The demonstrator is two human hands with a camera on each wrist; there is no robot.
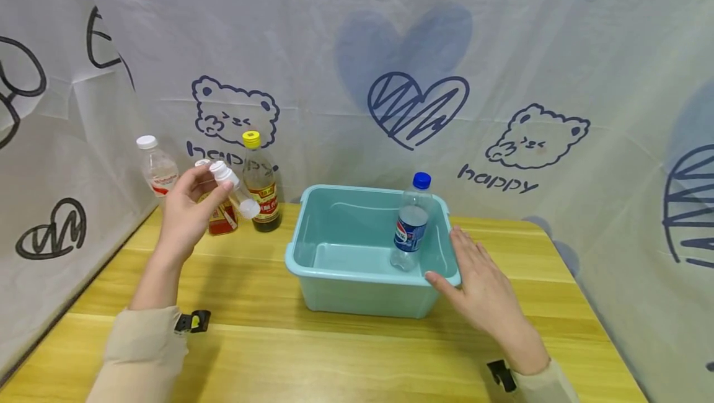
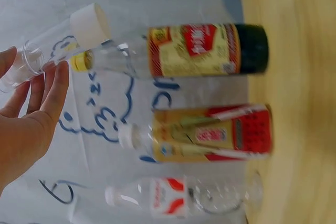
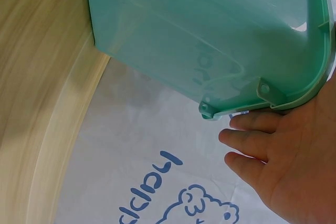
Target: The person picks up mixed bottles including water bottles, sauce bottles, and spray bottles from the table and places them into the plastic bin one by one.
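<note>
Fingers and thumb of my left hand (image 1: 192, 204) pinch a small clear bottle (image 1: 237, 191), white at its upper end and tilted in the air. The left wrist view shows this bottle (image 2: 55, 40) with a wide white cap. At the bin's front right corner, my right hand (image 1: 485, 279) rests on the rim, fingers straight along the outside and thumb at the front edge. The turquoise bin (image 1: 362, 294) stands on the table. Inside it, a Pepsi bottle (image 1: 410, 232) with a blue cap leans slightly at the right.
Behind my left hand stand a yellow-capped sauce bottle (image 2: 194, 50), a bottle with a red and gold label (image 2: 212, 134) and a clear white-capped bottle (image 2: 181, 196). Light wooden table (image 1: 256, 359) carries everything. A printed cloth (image 1: 318, 37) hangs behind and at the sides.
</note>
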